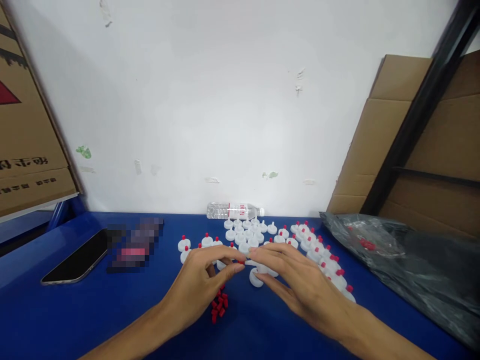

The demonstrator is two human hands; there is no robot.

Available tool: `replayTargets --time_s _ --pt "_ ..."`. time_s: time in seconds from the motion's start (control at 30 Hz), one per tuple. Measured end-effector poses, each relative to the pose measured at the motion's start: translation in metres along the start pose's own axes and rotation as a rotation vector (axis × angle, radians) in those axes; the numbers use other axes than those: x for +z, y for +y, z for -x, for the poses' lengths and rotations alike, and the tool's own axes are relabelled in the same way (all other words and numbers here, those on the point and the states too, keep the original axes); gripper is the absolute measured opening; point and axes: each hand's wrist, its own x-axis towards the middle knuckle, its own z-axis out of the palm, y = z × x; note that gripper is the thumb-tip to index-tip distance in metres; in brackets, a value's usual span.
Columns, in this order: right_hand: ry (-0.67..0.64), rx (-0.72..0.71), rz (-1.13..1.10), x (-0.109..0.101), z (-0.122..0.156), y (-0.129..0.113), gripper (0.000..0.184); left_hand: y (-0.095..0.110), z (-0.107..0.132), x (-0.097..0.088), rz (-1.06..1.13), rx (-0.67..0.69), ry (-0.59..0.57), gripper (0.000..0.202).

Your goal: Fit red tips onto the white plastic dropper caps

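Observation:
My left hand pinches a small red cap between thumb and fingertips. Facing it, my right hand grips a white nozzle lid, tipped on its side with its spout pointing left at the red cap. Fingers cover part of both pieces, and I cannot tell whether they touch. Another white lid shows just under the fingers of my right hand. Close below my left hand lies a small heap of loose red caps on the blue table.
Bare-spouted white lids cluster behind my hands. Red-tipped lids stand at the left and in rows at the right. A water bottle lies by the wall. A phone sits left, a dark plastic bag right.

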Motion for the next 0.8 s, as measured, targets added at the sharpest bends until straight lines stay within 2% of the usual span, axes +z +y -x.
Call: replayTargets --time_s 0.13,0.23,0.43,0.57,0.8 --pt "0.019 -0.024 0.04 0.002 0.002 0.0 0.047 0.001 0.001 0.003 0.054 0.021 -0.004 0.016" --pt "0.036 -0.042 -0.02 0.003 0.003 0.0 0.047 0.0 0.002 0.005 0.02 0.009 0.001 0.014" --pt "0.066 -0.048 -0.058 0.007 0.004 -0.004 0.051 -0.008 0.003 0.009 -0.2 0.261 0.033 0.013" --pt "0.11 -0.059 -0.07 0.007 0.004 -0.008 0.056 -0.006 0.007 0.013 -0.257 0.265 -0.037 0.022" --pt "0.038 -0.159 -0.095 0.006 0.011 -0.004 0.063 0.016 0.015 0.007 -0.158 0.216 -0.188 0.03"
